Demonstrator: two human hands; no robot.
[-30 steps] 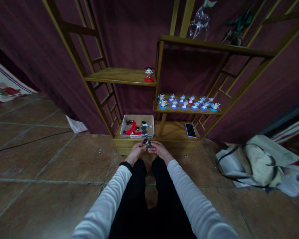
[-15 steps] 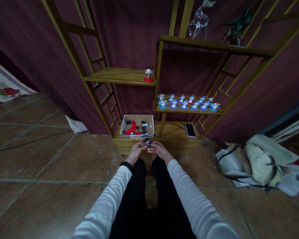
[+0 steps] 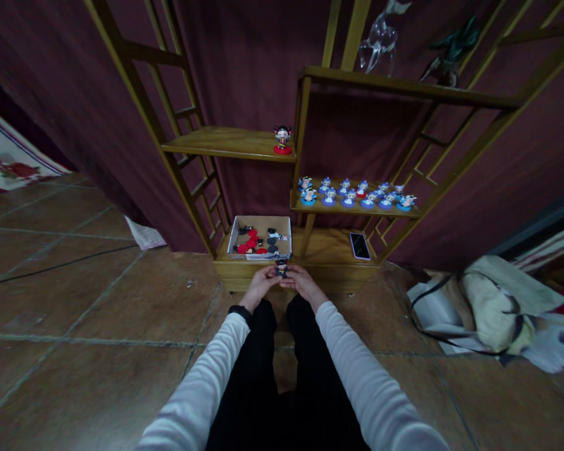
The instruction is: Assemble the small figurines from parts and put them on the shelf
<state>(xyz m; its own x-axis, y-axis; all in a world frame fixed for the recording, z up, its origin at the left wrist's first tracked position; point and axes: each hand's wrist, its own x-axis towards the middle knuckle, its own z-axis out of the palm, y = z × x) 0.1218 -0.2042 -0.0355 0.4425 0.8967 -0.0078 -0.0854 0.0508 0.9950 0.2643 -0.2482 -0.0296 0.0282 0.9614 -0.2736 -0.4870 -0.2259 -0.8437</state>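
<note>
Both of my hands meet in front of the low wooden shelf unit. My left hand point(image 3: 260, 283) and my right hand point(image 3: 301, 281) pinch a small dark figurine point(image 3: 281, 268) between their fingertips, holding it upright. Just beyond them an open cardboard box point(image 3: 259, 237) sits on the bottom shelf with several red and black pieces inside. One red-based figurine point(image 3: 282, 140) stands alone on the upper left shelf. A row of several blue-based figurines point(image 3: 352, 193) fills the middle right shelf.
A phone point(image 3: 360, 245) lies flat on the bottom shelf right of the box. Glass and dark ornaments stand on the top shelf point(image 3: 404, 88). A beige bag point(image 3: 489, 307) with papers lies on the tiled floor at right. Folded paper point(image 3: 144, 235) lies at left.
The small dark figurine between my fingers has been turned more upright and raised slightly. My hands stay together at the same spot.
</note>
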